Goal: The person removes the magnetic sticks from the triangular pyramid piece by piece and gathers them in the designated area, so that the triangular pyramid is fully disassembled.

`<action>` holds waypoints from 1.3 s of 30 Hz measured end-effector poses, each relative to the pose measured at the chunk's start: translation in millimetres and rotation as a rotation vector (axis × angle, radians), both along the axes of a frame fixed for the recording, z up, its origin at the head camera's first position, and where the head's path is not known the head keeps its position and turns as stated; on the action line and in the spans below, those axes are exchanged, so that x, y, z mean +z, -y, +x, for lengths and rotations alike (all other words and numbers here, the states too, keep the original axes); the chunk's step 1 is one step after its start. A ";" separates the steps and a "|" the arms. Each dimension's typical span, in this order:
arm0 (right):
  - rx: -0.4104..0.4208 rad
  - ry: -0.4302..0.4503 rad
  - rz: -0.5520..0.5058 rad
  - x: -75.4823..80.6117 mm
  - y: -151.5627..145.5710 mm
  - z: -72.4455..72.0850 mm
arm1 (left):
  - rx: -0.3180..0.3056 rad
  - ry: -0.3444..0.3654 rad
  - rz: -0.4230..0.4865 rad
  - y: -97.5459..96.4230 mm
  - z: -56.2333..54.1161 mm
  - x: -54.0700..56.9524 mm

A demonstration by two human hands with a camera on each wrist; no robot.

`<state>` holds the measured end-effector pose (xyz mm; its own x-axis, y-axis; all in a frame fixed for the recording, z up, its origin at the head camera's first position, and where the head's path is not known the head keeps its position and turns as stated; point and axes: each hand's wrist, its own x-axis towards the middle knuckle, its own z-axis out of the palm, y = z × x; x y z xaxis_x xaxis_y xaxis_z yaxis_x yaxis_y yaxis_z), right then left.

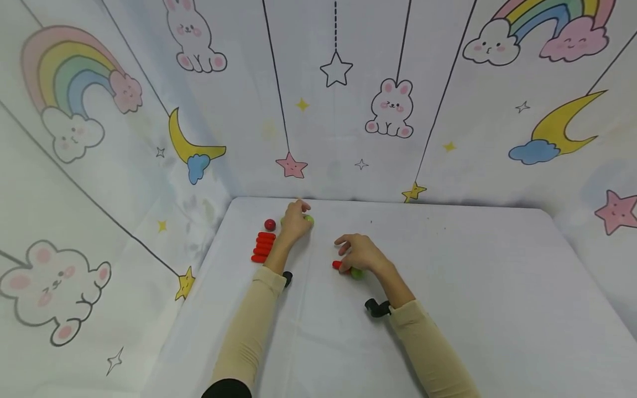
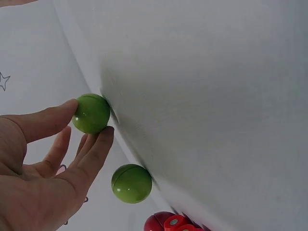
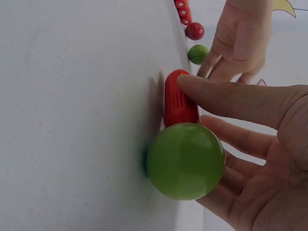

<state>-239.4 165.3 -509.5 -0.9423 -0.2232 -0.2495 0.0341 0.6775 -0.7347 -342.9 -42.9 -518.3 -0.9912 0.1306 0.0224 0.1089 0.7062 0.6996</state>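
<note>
At the far left of the table, my left hand [image 1: 297, 221] has its thumb and a fingertip at opposite sides of a green ball [image 2: 91, 113]. A second green ball [image 2: 131, 184] lies beside that hand, with a red ball [image 1: 270, 225] beyond it. Nearer the table's middle, my right hand [image 1: 363, 253] pinches a short red rod [image 3: 179, 98], thumb on its rounded end. The rod's other end meets another green ball [image 3: 186, 161], which sits by the fingers close to the cloth.
Several red rods [image 1: 262, 247] lie side by side left of my left forearm; round metal-looking discs show at their ends. White cloth covers the table [image 1: 473, 276]. A printed fabric wall [image 1: 343, 127] rises along the back and left edges.
</note>
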 end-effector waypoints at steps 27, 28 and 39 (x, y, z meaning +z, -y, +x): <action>0.039 0.157 0.015 22.5 -34.1 1.6 | -0.322 0.239 0.199 -6.0 82.0 8.4; 0.040 0.157 0.006 22.0 -34.1 1.2 | -0.341 0.272 0.197 -6.2 82.8 7.1; 0.036 0.169 -0.081 15.5 -37.4 -1.5 | -0.468 0.334 0.219 -13.2 84.3 -1.6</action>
